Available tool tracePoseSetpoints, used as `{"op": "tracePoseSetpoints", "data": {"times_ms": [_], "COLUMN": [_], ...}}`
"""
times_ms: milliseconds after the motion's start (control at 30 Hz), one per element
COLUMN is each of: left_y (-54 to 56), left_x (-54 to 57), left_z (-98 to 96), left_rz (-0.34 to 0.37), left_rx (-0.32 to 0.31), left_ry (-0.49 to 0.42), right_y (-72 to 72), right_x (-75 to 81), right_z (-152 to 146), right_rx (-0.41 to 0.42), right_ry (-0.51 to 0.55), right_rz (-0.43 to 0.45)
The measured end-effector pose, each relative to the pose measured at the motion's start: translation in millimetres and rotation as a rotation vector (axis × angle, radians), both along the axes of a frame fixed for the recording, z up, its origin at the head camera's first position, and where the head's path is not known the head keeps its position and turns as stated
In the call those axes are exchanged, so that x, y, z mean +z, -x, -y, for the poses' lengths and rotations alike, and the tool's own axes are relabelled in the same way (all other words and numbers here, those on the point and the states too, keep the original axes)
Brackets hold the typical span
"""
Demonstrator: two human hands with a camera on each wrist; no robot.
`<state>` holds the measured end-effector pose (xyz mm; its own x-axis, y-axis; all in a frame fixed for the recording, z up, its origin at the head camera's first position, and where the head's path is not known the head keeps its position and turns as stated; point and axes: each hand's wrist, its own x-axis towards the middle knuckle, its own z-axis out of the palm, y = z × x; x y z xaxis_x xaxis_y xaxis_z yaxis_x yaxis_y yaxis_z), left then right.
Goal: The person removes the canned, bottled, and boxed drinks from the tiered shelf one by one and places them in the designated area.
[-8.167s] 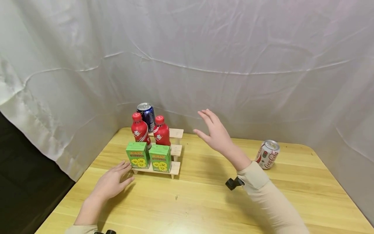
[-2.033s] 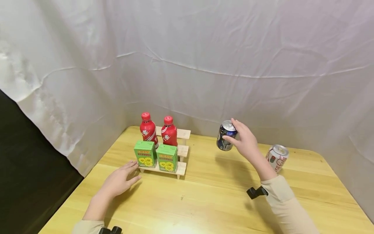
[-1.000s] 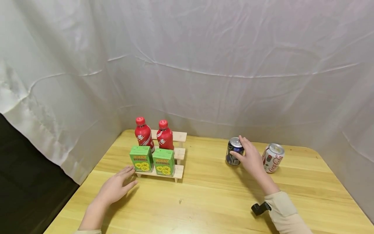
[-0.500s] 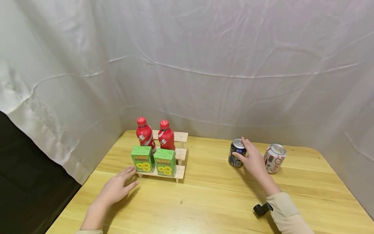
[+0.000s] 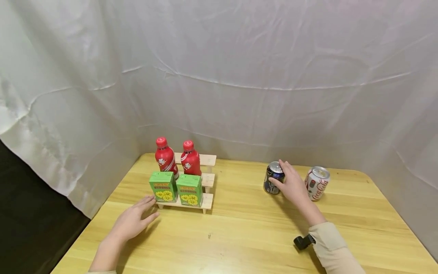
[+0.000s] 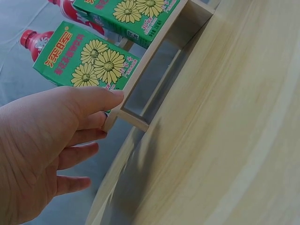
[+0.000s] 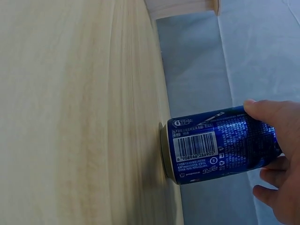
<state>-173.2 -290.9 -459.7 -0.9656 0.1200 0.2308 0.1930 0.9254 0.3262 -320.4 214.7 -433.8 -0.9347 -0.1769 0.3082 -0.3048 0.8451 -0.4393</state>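
In the head view my right hand (image 5: pixel 295 186) grips a dark blue soda can (image 5: pixel 270 182) near its top, thumb on one side and fingers on the other. The right wrist view shows the blue can's barcode side, its base at the tabletop. A white Coca-Cola can (image 5: pixel 318 184) stands just right of it. My left hand (image 5: pixel 131 219) lies beside the left end of a small three-step wooden rack (image 5: pixel 207 201), fingers extended, fingertips at its lowest step. Two green drink cartons (image 6: pixel 89 58) stand on that step. Behind them, two red bottles (image 5: pixel 190 161) occupy the middle step.
The rack's top step (image 5: pixel 207 159) shows behind the bottles. A light wooden table (image 5: pixel 236 232) carries everything. Pale grey curtains (image 5: pixel 239 95) hang behind and at both sides, with a black cloth (image 5: pixel 34 213) at the lower left.
The blue can was on the rack's top step; my right hand carried it rightward and lowered it beside the white can. Over the last half second little moves except the view. The left hand stays put.
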Motion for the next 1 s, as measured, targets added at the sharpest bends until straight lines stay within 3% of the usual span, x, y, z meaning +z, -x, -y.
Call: {"op": "tracePoseSetpoints", "data": {"times_ms": [233, 500, 733, 1000], "left_y": [-3.0, -0.9, -0.1, -1.6], "left_x": [-1.3, 1.1, 3.4, 2.4], "left_z": [-0.5, 0.4, 0.0, -1.4], "left_rz": [0.005, 0.003, -0.004, 0.003], "left_rx": [-0.001, -0.004, -0.005, -0.002], "left_ry": [-0.013, -0.010, 0.007, -0.001], "right_y": [-3.1, -16.5, -28.7, -38.5], "right_x": [-4.2, 12.1, 24.1, 25.3], "right_z": [3.0, 10.9, 25.0, 46.6], "right_rx": [0.009, 0.037, 0.110, 0.189], "right_ry": [-0.037, -0.014, 0.020, -0.008], "right_rz": [-0.075, -0.174, -0.258, -0.353]}}
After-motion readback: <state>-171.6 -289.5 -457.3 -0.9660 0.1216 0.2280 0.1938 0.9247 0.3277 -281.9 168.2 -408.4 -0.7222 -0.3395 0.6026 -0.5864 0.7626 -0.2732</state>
